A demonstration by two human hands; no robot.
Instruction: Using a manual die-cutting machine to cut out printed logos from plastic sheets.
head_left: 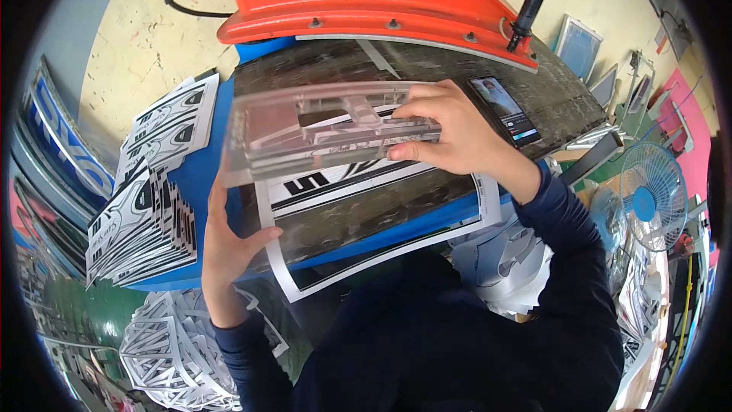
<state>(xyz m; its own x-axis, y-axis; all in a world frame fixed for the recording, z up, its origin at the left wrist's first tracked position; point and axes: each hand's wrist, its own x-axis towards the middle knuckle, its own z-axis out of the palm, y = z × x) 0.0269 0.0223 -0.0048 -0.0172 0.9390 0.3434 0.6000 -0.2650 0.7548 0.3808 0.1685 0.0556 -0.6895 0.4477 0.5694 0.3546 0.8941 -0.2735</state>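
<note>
A clear, thick plastic cutting die [263, 164] with cut-out openings is tilted above the dark work board [343, 236]. My right hand [457, 130] grips its right part, thumb on the near edge and fingers over the top. At the die's left corner is my left hand [229, 248], its fingers stretched upward and its thumb apart; the fingertips are partly hidden, and whether they touch the die is unclear. Beneath the die lies a printed black-and-white sheet [284, 276] with a large opening, its near border hanging over the blue edge.
A red press arm [358, 8] with a black handle [530, 11] spans the back. Stacked printed sheets [141, 221] stand on the left. A phone [503, 111] lies right of the die. Scrap sheets [175, 351] heap below left; a blue fan [644, 202] stands at right.
</note>
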